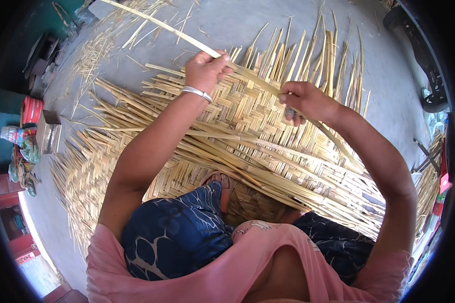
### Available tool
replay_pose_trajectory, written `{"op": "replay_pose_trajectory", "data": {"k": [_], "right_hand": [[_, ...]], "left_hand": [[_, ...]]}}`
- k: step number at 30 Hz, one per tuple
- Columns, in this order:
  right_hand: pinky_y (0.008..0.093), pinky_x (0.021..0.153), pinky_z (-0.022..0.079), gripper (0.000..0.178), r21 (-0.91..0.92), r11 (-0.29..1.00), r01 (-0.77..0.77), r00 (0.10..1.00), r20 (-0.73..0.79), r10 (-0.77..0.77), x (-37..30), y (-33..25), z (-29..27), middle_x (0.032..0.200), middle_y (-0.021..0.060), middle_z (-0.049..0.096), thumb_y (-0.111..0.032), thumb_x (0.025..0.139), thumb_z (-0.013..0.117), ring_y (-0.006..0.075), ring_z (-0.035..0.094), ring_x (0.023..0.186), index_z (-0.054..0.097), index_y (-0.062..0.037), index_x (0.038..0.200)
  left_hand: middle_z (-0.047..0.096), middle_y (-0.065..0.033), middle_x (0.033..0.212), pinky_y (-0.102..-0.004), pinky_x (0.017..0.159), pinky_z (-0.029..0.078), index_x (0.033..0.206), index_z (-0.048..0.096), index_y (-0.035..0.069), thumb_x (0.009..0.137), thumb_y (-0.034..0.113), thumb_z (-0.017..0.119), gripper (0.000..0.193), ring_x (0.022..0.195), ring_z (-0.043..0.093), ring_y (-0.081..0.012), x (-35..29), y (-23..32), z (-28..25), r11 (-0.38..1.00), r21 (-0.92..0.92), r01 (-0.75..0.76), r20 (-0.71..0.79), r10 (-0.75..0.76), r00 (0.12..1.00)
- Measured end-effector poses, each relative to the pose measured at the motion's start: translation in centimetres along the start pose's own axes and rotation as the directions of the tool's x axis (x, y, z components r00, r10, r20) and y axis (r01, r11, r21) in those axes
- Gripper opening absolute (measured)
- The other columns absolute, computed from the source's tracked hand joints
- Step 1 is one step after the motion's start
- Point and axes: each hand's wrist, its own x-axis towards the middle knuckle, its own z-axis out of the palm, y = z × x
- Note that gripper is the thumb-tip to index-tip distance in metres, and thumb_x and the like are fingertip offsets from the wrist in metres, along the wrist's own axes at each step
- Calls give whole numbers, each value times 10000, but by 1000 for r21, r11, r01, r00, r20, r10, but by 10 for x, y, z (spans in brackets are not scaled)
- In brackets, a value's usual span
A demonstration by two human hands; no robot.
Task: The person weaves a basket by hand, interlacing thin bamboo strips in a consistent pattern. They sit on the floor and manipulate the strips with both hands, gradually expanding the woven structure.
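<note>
A long, flat, pale reed strip (258,81) runs slantwise across the view, from the upper left down to the right. My left hand (206,69), with a light bangle at the wrist, pinches it near the middle of its length. Further down, my right hand (304,102) grips the same strip with thumb and fingers closed. Both hands are above a partly woven reed mat (237,107) with a zigzag pattern. Unwoven reed ends stick out along the mat's far edge. Several loose reeds (222,156) lie in a bundle across the mat, nearer to me.
Loose straw scraps (93,60) litter the grey floor (217,25) at the far left. A metal tin (49,132) and plastic bags (29,151) stand at the left. A black wheeled object (434,101) is at the far right, with more straw (427,192) below it.
</note>
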Motion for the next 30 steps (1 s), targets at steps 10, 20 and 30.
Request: {"op": "replay_pose_trajectory", "data": {"k": [10,20,30], "right_hand": [[360,628,493,214,-415,907,-64,991,-134,9,-73,47,-38,736,98,614,-225,945,500,218,622,654,560,-21,921],[414,739,471,83,-859,482,-173,856,-373,-357,-128,108,-63,801,109,587,-135,846,593,296,580,837,600,-55,827],[294,649,503,181,-242,947,212,530,-785,-320,-138,147,-146,822,55,619,-165,925,545,111,578,692,592,0,983]], "left_hand": [[656,-57,809,-221,547,457,958,617,8,825,94,680,171,670,653,-133,17,-6,-8,997,78,22,-57,-17,998],[655,-69,838,-225,565,489,966,616,13,821,93,685,180,678,671,-163,54,-4,-45,992,125,25,-220,3,975],[610,-149,1106,-317,807,478,1249,476,-5,879,419,594,575,1045,586,-196,47,47,30,921,356,157,151,-222,963]]}}
